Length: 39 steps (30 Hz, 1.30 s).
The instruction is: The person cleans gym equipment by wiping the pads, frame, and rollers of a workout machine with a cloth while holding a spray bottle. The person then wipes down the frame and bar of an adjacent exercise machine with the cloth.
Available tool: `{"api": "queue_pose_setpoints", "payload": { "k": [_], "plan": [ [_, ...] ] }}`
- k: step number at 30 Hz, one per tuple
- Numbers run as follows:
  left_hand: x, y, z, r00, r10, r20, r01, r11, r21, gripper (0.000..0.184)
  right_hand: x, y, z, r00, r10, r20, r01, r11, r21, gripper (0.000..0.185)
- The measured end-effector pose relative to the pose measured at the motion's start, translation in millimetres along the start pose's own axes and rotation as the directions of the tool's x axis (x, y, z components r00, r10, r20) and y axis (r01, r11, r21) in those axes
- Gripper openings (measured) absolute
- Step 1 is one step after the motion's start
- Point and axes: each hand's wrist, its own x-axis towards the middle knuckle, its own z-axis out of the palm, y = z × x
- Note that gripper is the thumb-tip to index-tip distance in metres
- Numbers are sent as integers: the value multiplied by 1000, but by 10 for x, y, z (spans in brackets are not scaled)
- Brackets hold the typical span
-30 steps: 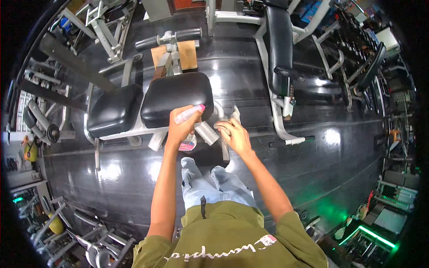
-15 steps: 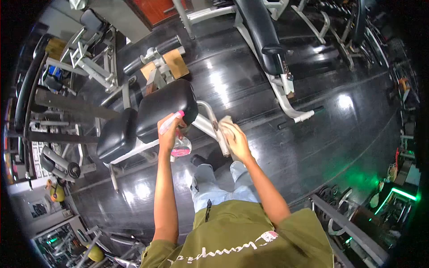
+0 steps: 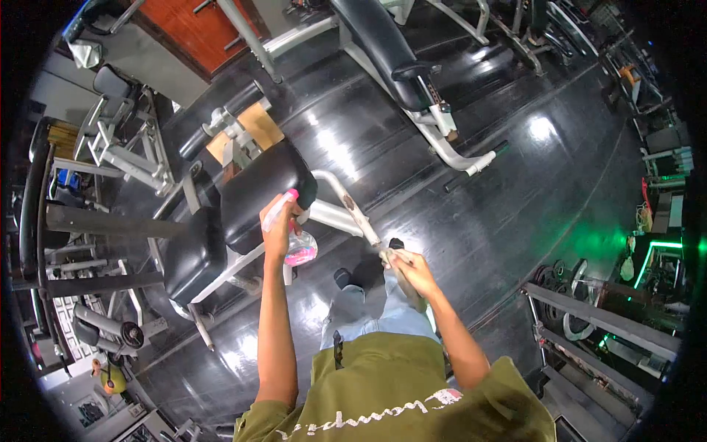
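My left hand is wrapped round the neck of a clear spray bottle with a pink nozzle and pink label, beside the black padded seat of a gym bench. In my right hand is a pale cloth, part of it hanging below the fingers. The fingers press the cloth at the lower end of a white bent metal bar whose paint is worn. How far the cloth wraps round the bar end is hidden.
Another black padded bench on a white frame stands ahead. A weight rack is at the right, and exercise machines crowd the left. Dark shiny flooring lies between. My shoes are just below the bar.
My right hand has moved down the bar with the cloth, from its middle to its lower end. The left hand keeps the spray bottle near the seat. The view has shifted slightly.
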Motion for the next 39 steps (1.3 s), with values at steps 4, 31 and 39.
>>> {"api": "queue_pose_setpoints", "payload": {
  "k": [4, 31, 39],
  "plan": [
    [20, -30, -69, 995, 3, 102, -4, 1000, 15, 33, -40, -350, 201, 876, -253, -410, 109, 933, -344, 30],
    [19, -90, -88, 923, 33, 383, -104, 981, 165, 23, 641, 149, 1286, 754, 327, -570, 437, 398, 806, 44],
    [17, -124, -71, 948, 26, 317, -75, 987, 144, 20, -43, -137, 1071, 848, 353, -396, 121, 599, 792, 30]
  ]
}}
